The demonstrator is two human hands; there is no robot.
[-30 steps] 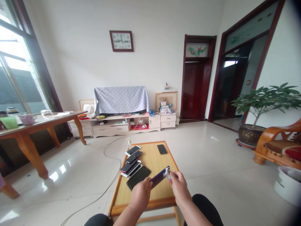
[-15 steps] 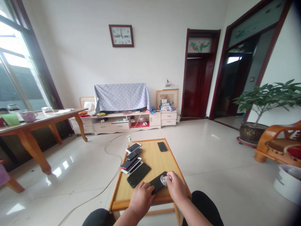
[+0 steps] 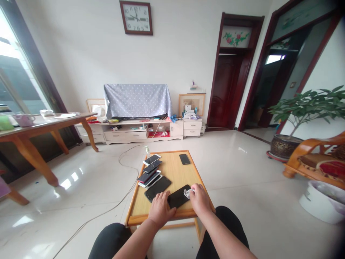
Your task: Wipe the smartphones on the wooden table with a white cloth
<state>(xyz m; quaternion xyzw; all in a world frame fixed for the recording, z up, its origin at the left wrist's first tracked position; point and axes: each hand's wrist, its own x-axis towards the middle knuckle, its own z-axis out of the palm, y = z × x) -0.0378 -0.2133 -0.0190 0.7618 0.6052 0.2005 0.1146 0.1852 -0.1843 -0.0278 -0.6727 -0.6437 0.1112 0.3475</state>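
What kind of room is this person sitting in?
Most likely a home living room: a wall clock, a low TV cabinet carrying something draped in a dotted cloth, a potted plant and a wooden armchair.

Black phone on tan table — grey polka-dot cloth

Hands — two, bare, forearms reaching forward from near edge. Left hand: palm down, fingers spread flat. Right hand: knuckles up, fingertips pinched together — just right of the left.
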